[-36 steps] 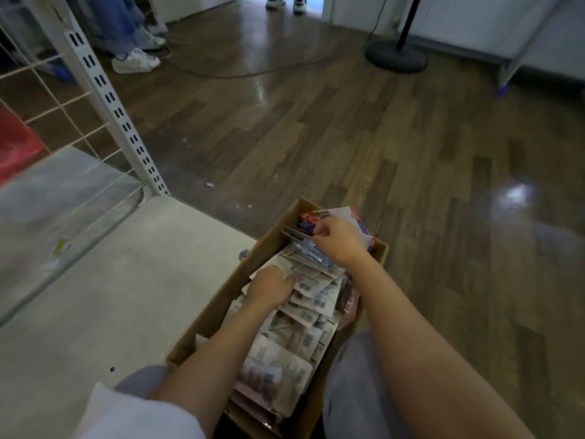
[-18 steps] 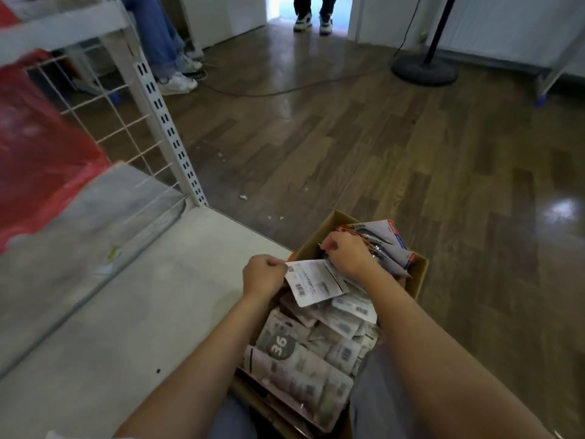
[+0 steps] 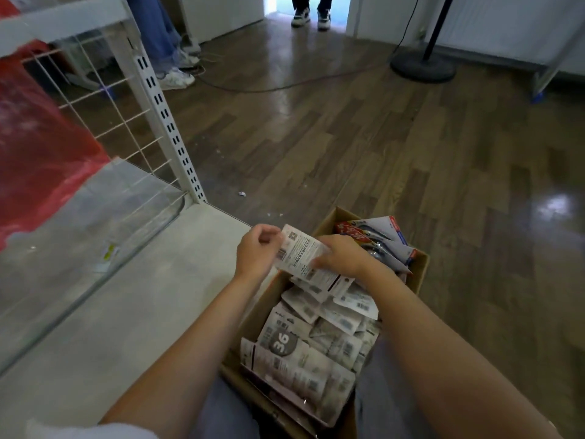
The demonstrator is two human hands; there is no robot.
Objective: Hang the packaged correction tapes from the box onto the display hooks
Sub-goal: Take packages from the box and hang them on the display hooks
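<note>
Over the cardboard box's (image 3: 419, 267) far end, both hands pinch one flat white pack (image 3: 302, 253) (barcode side up): left hand (image 3: 256, 253) curled on its edge, right hand (image 3: 342, 256) gripping opposite.

bare shelf (image 3: 104, 312) open to the left of the box (image 3: 419, 274), wire grid (image 3: 120, 122) and white post (image 3: 171, 134) blocking behind, box packed with packs (image 3: 304, 359)

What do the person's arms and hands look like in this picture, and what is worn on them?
Both forearms are bare from above the elbow to the fingertips. The left hand and right hand wear no gloves, and no rings or watch are visible. A white short sleeve edge shows on the left upper arm. No markings are visible.
</note>
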